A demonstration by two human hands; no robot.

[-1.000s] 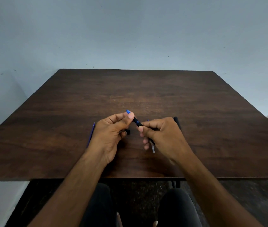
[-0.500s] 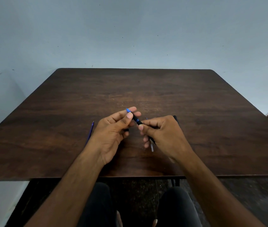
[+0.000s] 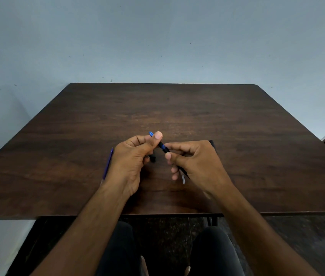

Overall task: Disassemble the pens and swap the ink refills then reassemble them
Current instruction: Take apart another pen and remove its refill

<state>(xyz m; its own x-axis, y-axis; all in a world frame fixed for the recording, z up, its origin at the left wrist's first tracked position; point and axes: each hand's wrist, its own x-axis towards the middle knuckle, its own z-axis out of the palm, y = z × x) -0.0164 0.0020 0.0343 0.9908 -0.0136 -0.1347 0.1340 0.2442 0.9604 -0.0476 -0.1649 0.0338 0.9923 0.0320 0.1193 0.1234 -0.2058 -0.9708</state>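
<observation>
The left hand [image 3: 131, 158] is drawing its fingers back in and pressing its thumb over the blue tip of the pen [image 3: 162, 146], while the right hand [image 3: 195, 158] is shifting its pinch slightly along the barrel.

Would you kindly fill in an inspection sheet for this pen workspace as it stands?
Surface: dark brown wooden table, against a pale wall.
Job's things: black pen with blue tip held between both hands; thin blue refill lying on the table beside the left wrist; small black part under the left hand; clear tube below the right hand.
Clutter: nothing seen.
Grippers: left hand and right hand both pinch the pen.
Cables: nothing seen.
Surroundings: dark floor, person's knees below.
</observation>
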